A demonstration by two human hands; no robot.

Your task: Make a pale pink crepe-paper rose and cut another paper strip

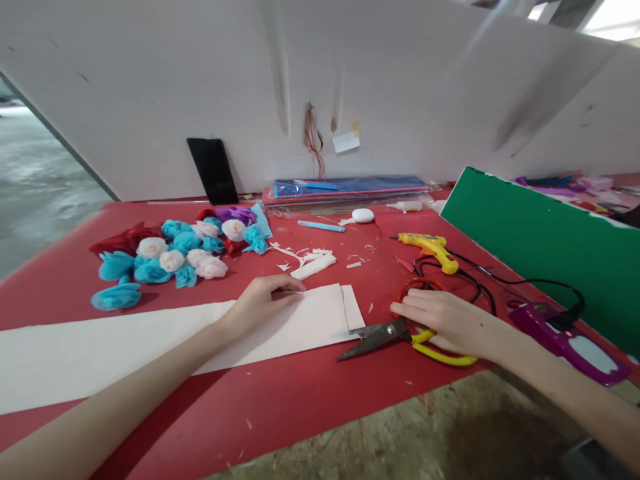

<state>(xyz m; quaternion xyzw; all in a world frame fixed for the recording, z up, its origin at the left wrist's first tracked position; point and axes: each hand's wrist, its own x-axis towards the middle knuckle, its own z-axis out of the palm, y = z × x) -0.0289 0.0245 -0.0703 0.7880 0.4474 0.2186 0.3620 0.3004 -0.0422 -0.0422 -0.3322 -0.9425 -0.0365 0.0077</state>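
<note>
A long white paper strip (280, 339) lies across the red tabletop, its right end folded over in layers. My left hand (265, 303) rests on the strip near that end, with thumb and fingertips closed at its upper edge. On the right, my right hand (445, 319) is closed over the handles of a pair of scissors (385, 333). One handle loop is red, the other is wrapped in yellow. The dark blades are parted and point left, with the upper blade at the folded end of the paper. Some fingers of my right hand are hidden.
Blue, white, red and purple paper flowers (173, 253) lie at the left. White scraps (315, 263) are behind the strip. A yellow glue gun (430, 247), its black cord and a purple power strip (565, 340) lie right, beside a green board (540, 240). A phone (213, 170) leans behind.
</note>
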